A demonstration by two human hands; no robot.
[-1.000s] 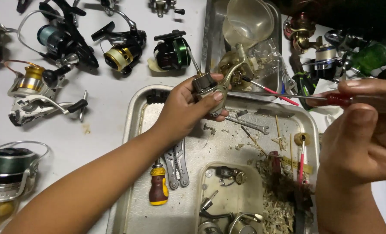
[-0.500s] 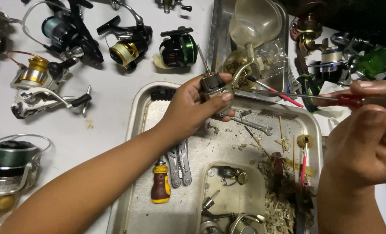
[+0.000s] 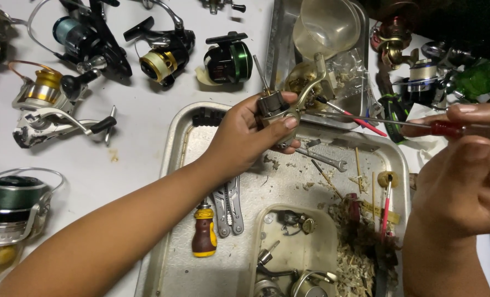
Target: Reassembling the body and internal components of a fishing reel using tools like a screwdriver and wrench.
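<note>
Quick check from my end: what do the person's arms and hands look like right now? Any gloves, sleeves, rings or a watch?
Both are bare. The left hand has no glove and no ring showing, and its forearm is uncovered to the picture's edge, with no sleeve or watch. The right hand is also ungloved, its wrist bare; short, unpainted nails show on its fingers. No markings or bandages visible.

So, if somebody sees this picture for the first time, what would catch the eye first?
First, the left hand at the centre, holding a partly dismantled fishing reel above a metal tray littered with tools and debris. The right hand, at the right edge, points a red-handled screwdriver at that reel. Next, the many spinning reels spread over the white table on the left.
</note>
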